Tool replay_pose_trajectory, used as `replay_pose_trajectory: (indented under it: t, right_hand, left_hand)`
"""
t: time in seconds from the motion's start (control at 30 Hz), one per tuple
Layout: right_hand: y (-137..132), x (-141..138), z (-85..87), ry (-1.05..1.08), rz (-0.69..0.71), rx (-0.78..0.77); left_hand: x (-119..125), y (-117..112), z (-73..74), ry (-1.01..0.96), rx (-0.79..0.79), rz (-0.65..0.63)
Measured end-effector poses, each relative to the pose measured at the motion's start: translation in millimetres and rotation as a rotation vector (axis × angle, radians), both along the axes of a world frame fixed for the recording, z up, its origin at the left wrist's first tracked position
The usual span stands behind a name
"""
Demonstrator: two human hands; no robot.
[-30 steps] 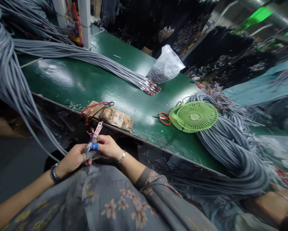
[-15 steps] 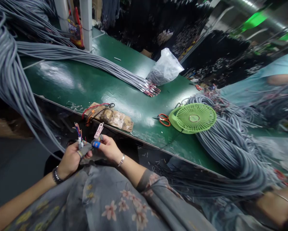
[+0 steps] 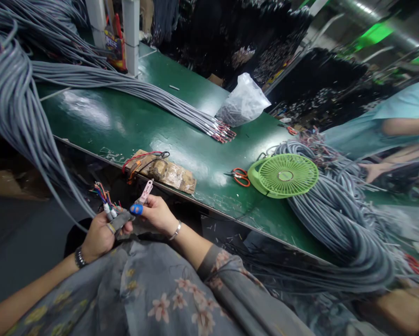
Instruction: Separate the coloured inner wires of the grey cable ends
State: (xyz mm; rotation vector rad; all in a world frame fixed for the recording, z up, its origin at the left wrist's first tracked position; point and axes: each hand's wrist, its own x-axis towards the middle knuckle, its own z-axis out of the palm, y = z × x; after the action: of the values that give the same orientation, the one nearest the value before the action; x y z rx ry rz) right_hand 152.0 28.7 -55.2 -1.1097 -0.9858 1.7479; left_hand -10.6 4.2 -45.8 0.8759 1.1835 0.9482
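So, left hand (image 3: 97,235) closed around a grey cable end (image 3: 120,220), held low just below the edge of the green bench (image 3: 125,126), right hand (image 3: 156,214) pinching a small pink tool (image 3: 146,191) beside it. I'd guess the jacket's light and bendy but the bare coloured cores (image 3: 100,191) are fragile, so grip the jacket. Bench top's glossy, cable piles (image 3: 335,224) everywhere, dim workshop.

Grey cable end (image 3: 120,219), coloured wires (image 3: 100,190) fanned upward; small pink tool (image 3: 146,191), perhaps clippers.
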Motion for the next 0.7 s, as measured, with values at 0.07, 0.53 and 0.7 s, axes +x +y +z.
replay_pose_trajectory:
  t: [0.07, 0.53, 0.7]
  right_hand:
    - [-1.3, -0.3, -2.2, 0.017, -0.020, 0.010]
    - [-2.4, -10.4, -0.6, 0.114, 0.022, -0.007]
    - [-4.5, -8.1, -0.4, 0.029, -0.053, 0.026]
  left_hand:
    - [2.2, -1.0, -0.8, -0.048, -0.059, 0.052]
    - [-0.5, 5.1, 4.5, -0.002, -0.049, -0.211]
    - [1.0, 2.6, 3.7, -0.016, -0.070, -0.039]
